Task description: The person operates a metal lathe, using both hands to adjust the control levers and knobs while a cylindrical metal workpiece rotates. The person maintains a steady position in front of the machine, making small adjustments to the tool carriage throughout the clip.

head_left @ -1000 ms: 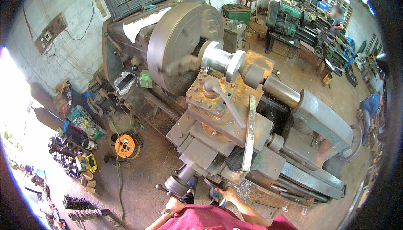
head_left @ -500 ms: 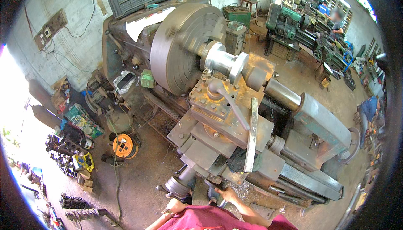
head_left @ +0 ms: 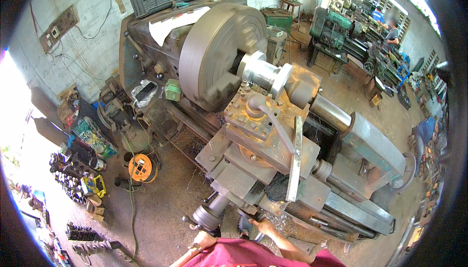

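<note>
Handwheels on the near side of the lathe's carriage are what both hands meet, low in the view just above the person's maroon shirt point(head_left: 253, 255). Left hand point(head_left: 204, 240) sits at the near left, curled against the rim of the grey round handwheel point(head_left: 207, 217) with its small knobbed handle sticking out to the left; how tightly the fingers close cannot be told. Right hand point(head_left: 264, 226) lies a little to the right, fingers bent around a dark crank handle point(head_left: 245, 224) under the carriage apron; the grip itself is partly hidden.

Just beyond the hands rises the carriage point(head_left: 253, 169), a stack of grey and rust-stained slabs, with a long flat steel bar point(head_left: 294, 162) lying across its right side and a dark rag point(head_left: 277, 188) tucked beside it. On top stands the square tool post point(head_left: 256, 120) with its curved black lever point(head_left: 273, 120). Farther off, the bright steel workpiece point(head_left: 265, 74) is held in the big grey round chuck point(head_left: 222, 55), and the green tailstock point(head_left: 375, 150) sits to the right along the bed.

On the dirt floor point(head_left: 165, 208) to the left lie an orange cable reel point(head_left: 141, 168) and rows of dark small parts point(head_left: 73, 169). At the far right another person point(head_left: 391, 33) stands among other green machines point(head_left: 341, 25)
</note>
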A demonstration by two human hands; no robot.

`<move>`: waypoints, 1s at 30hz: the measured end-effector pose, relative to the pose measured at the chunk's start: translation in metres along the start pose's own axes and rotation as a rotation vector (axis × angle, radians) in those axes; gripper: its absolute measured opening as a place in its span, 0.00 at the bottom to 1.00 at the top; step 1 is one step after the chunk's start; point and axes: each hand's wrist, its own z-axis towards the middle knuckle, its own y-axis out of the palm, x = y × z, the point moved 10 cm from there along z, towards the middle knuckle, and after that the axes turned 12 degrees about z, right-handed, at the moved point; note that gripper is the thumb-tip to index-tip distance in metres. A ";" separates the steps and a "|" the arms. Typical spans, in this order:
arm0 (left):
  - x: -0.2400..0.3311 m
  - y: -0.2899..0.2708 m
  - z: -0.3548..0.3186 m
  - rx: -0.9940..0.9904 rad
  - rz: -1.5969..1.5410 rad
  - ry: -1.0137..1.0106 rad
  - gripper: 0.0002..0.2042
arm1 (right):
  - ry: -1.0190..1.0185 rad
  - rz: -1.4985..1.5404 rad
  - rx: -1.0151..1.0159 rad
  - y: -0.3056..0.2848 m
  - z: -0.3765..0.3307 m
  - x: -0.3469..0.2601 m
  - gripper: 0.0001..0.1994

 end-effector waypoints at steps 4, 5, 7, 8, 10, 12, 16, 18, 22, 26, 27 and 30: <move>-0.010 0.012 0.005 -0.035 0.082 0.053 0.24 | 0.021 0.013 -0.013 0.001 -0.001 0.000 0.46; -0.013 0.015 0.006 -0.041 0.089 0.061 0.25 | -0.002 0.011 -0.005 0.001 0.000 -0.002 0.46; -0.019 0.021 0.010 -0.049 0.101 0.074 0.25 | -0.006 -0.002 0.000 0.001 0.002 -0.001 0.47; -0.022 0.025 0.012 -0.053 0.107 0.082 0.26 | 0.001 0.003 0.004 0.001 0.002 -0.001 0.47; -0.027 0.031 0.014 -0.053 0.116 0.096 0.27 | 0.031 0.004 0.011 0.001 0.001 0.000 0.47; -0.032 0.035 0.016 -0.053 0.120 0.096 0.28 | 0.048 0.004 0.015 0.001 -0.001 -0.002 0.48; -0.041 0.040 0.015 -0.077 0.121 0.059 0.29 | -0.040 0.043 0.034 -0.002 -0.011 -0.018 0.49; -0.044 0.041 0.014 -0.086 0.119 0.040 0.29 | -0.029 0.037 0.043 -0.003 -0.012 -0.019 0.50; -0.051 0.045 0.012 -0.101 0.120 0.016 0.30 | 0.019 0.018 0.027 0.001 -0.005 -0.011 0.52; -0.057 0.050 0.012 -0.112 0.120 0.001 0.31 | 0.112 -0.076 0.003 0.006 0.006 0.000 0.52; -0.053 0.047 0.012 -0.086 0.061 0.027 0.32 | 0.110 -0.081 0.025 0.005 0.007 0.001 0.52; -0.055 0.044 0.009 -0.117 0.134 -0.039 0.31 | 0.118 -0.084 0.032 0.005 0.010 0.004 0.53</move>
